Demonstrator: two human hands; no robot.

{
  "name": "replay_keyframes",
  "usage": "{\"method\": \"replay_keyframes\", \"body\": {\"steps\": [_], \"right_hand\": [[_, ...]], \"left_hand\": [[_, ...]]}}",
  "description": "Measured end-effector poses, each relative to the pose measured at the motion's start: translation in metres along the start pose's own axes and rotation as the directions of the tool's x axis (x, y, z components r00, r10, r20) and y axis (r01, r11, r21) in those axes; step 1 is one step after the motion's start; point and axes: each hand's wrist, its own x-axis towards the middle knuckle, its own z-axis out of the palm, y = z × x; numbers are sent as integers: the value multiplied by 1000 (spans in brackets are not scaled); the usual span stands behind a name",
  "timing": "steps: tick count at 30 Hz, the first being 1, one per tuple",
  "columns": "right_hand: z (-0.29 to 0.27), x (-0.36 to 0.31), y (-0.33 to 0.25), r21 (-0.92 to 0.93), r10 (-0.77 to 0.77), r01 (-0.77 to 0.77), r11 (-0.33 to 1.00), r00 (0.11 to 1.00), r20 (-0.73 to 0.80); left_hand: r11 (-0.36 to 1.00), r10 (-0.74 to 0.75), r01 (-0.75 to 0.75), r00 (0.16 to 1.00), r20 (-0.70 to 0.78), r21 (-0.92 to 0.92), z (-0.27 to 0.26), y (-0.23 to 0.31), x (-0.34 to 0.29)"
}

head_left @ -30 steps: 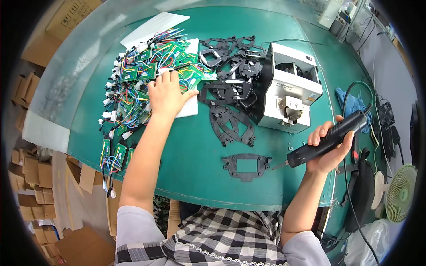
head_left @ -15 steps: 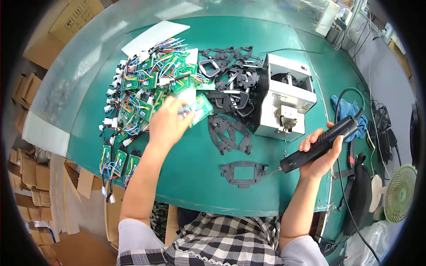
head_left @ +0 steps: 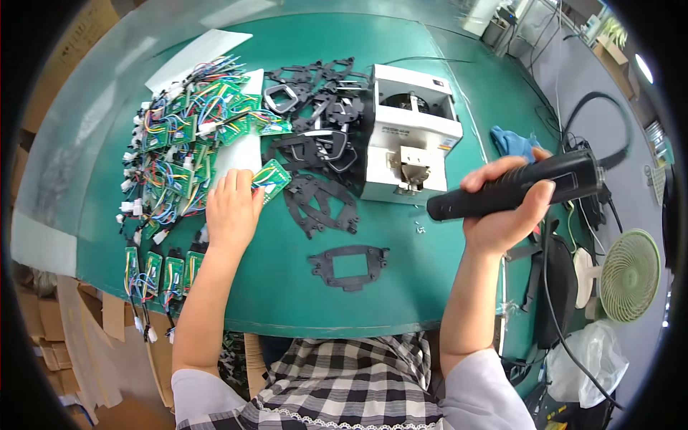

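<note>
My left hand (head_left: 233, 208) is closed on the edge of a green circuit board (head_left: 272, 179), above the table beside the pile of wired boards. The fingertips hide part of that board. In my right hand (head_left: 505, 208) is a black electric screwdriver (head_left: 516, 188), gripped around its body with the cable at its back end. Its front end points left, just in front of the white and black screw feeder (head_left: 408, 136); the bit is hard to make out. A black plastic bracket (head_left: 367, 265) with a rectangular opening lies flat on the table, touched by neither hand.
Wired circuit boards (head_left: 172, 136) lie heaped on the left, with several more boards (head_left: 172, 272) lined up near the table edge. Black plastic frames (head_left: 322, 201) are piled beside the feeder. Small screws (head_left: 420, 228) lie before it. A blue cloth (head_left: 512, 143) and green fan (head_left: 629, 276) are at right.
The whole view has shifted. My right hand has raised the screwdriver away from the bracket, toward the feeder. My left hand, with the circuit board, has come slightly nearer to me.
</note>
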Motion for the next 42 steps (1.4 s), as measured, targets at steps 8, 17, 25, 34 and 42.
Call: {"method": "replay_keyframes", "body": {"steps": [8, 17, 25, 34, 42], "right_hand": [[30, 26, 14, 60, -228, 221, 973, 953, 197], [45, 15, 16, -175, -183, 220, 960, 961, 207], [37, -14, 1, 29, 124, -132, 991, 975, 184], [32, -40, 7, -70, 168, -156, 985, 961, 220], [42, -55, 11, -91, 199, -183, 979, 957, 214]], "left_hand": [[956, -37, 77, 989, 143, -283, -10, -3, -2], [846, -154, 152, 987, 38, -510, -32, 13, -4], [694, 307, -132, 943, 126, -707, -57, 73, -43], [665, 371, -122, 910, 184, -737, -44, 89, -50], [671, 345, -65, 909, 233, -739, -47, 89, -49]]}}
